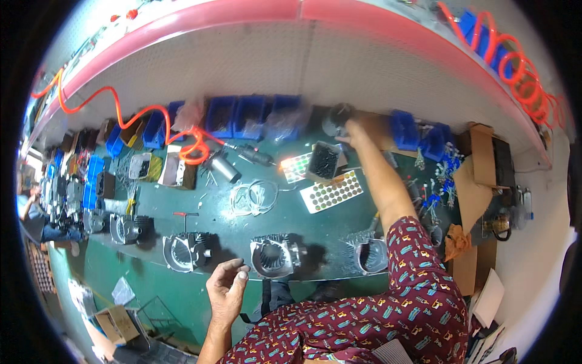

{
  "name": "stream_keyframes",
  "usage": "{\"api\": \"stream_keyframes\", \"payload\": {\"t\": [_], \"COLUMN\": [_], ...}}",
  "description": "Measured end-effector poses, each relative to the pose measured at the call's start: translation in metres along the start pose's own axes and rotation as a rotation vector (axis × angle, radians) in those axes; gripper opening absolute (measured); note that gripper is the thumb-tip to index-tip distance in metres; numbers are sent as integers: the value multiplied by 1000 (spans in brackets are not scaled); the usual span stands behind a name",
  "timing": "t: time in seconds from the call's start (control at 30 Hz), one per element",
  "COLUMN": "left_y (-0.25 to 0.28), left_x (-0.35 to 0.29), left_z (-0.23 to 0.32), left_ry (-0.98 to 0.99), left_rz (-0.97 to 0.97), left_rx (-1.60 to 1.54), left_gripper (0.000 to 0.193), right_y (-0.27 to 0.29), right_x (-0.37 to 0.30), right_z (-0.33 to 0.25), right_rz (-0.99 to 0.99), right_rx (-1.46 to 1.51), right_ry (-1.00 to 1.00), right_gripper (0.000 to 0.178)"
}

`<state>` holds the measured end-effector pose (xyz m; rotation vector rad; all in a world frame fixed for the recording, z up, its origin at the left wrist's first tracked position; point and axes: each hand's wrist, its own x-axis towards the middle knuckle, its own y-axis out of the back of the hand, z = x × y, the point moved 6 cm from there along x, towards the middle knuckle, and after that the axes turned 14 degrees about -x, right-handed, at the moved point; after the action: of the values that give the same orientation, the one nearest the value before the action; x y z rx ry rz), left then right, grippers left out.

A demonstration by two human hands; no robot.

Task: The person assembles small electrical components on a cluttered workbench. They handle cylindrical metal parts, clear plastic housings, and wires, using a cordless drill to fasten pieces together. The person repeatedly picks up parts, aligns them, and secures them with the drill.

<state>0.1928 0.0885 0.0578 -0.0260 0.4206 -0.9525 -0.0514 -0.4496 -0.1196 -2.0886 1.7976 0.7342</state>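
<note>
My left hand (pixel 227 290) is raised in front of the bench edge. Its fingers are curled toward the thumb, and a small dark thing at the fingertips is too small to name. Beside it stand two grey finned metal housings, one to the left (pixel 183 252) and one to the right (pixel 273 256). My right arm stretches to the back of the bench, where my right hand (pixel 353 133) is at a round dark container (pixel 337 120); its fingers are blurred and partly hidden. Near that arm are a tub of small black parts (pixel 324 161) and a sheet of round stickers (pixel 332 192).
Blue bins (pixel 219 116) line the back. An orange coiled hose (pixel 194 148) leads to a power screwdriver (pixel 250 154). White cable (pixel 253 197), a red-handled hex key (pixel 185 214) and another housing (pixel 370 255) lie about. Cardboard boxes (pixel 474 188) stand right; a person (pixel 36 218) is far left.
</note>
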Motion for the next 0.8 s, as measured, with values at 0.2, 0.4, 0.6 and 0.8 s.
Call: {"api": "stream_keyframes", "payload": {"t": [0.2,0.4,0.6,0.8], "left_y": [42,45,-9,-105], "left_x": [7,40,186,320], "left_z": [-21,-42,-63,-127], "left_ry": [53,94,-152,-478], "left_rz": [167,180,-159,-361], "left_rx": [-9,22,545,1275], "left_gripper": [25,22,35,64], "right_y": [-38,-33,-74,-107], "right_x": [62,90,4,-48], "right_z": [12,26,-16,-13], "right_rz": [-21,-18,-54,-130], "right_rx": [0,32,-64,-240], "right_ry": [-51,21,117,148], "right_gripper": [47,46,45,42]}}
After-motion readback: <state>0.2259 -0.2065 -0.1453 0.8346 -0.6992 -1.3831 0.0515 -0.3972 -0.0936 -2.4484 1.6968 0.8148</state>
